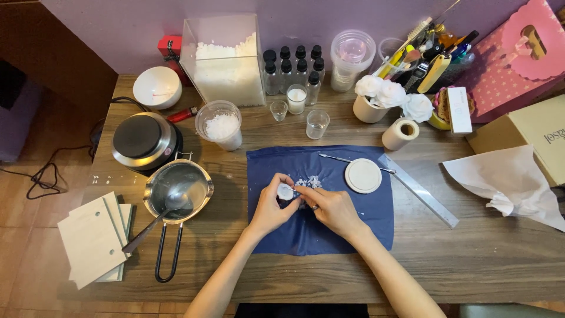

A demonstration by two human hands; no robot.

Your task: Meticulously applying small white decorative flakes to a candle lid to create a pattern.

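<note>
At the left a steel pot (178, 189) holds a spoon (159, 217) beside the blue cloth (318, 232); over the cloth the left hand (271, 207) pinches a small white wax piece (285, 191) by its rim; it looks light, stiff and crumbly, best gripped at the sides. The right hand (333, 207) is closed, fingertips at the piece, crumbs (308, 182) just beyond; a white disc (363, 175) and ruler (419, 191) lie further right.

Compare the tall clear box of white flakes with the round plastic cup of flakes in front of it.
The clear box is square-sided, tall and more than half full; the plastic cup is round, much shorter and holds a smaller heap. The box stands against the wall, the cup nearer the blue cloth. Both are see-through, open-topped and hold white flakes.
</note>
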